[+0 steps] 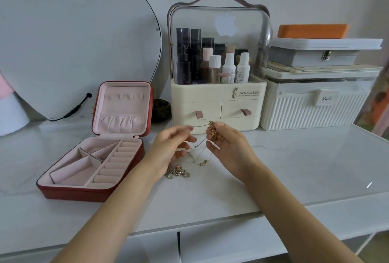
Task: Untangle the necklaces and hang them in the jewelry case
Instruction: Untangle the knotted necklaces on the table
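A red jewelry case with pink lining lies open on the white table, its lid upright with a row of small hooks. My right hand pinches a knot of gold chains and pendants held above the table. My left hand pinches a thin chain that runs across to that knot. Fine chains hang in loops between both hands. A small heap of gold jewelry rests on the table under my left wrist.
A cream cosmetics organiser with bottles and two drawers stands right behind my hands. White storage boxes are stacked at the right. A curved mirror leans at the back left. The table's front edge is near me.
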